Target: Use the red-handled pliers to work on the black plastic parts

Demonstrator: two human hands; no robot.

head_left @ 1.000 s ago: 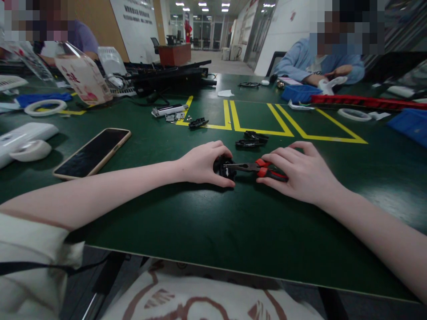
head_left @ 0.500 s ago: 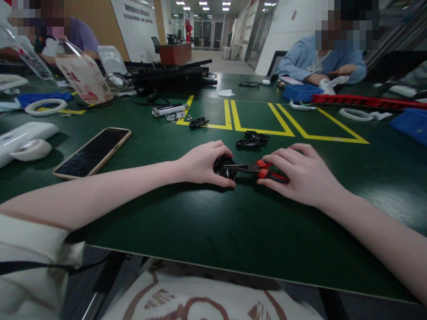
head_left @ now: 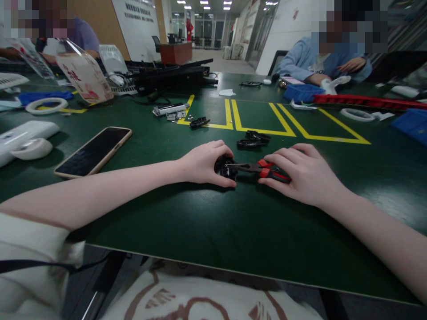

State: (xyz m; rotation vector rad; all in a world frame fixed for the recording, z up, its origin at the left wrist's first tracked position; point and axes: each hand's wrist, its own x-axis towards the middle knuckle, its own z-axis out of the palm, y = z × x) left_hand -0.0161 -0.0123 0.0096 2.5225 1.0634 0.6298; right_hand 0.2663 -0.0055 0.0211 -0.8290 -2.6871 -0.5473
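Big open workshop, ceiling lights far back, w/ a dark green desk (head_left: pixel 207 222) marked w/ yellow tape lines (head_left: pixel 263 116). Person at the near edge has both forearms laid flat on it, probably for steadiness.

Left hand (head_left: pixel 203 163) is curled closed over a small black part (head_left: pixel 225 168), pinning it down on the desk; thumb underneath, fingers over the top, so most of the part is hidden. Right hand (head_left: pixel 305 174) is closed on the red-and-black handles of a pair of pliers (head_left: pixel 258 169). Pliers lie low, nearly flat to the desk, nose pointing left into the black part. Tip seems to touch or bite it, can't tell which. So part sits directly between the two hands, under the left one, pliers bridging the gap.

Just beyond the hands: two more black pieces (head_left: pixel 251 138), near but apart, likely kept within reach. Another black clip (head_left: pixel 199 122) on the tape line further back, beside a small silver-and-white item (head_left: pixel 169 110). Phone (head_left: pixel 94 151) lies face up, screen dark, well left of the left forearm. White rounded device (head_left: pixel 26 138) at far left edge. Tape roll (head_left: pixel 46 106) behind it.

Two other people sit at the far side; one in a blue sleeve (head_left: pixel 302 60) works by a blue bin (head_left: pixel 302 93).
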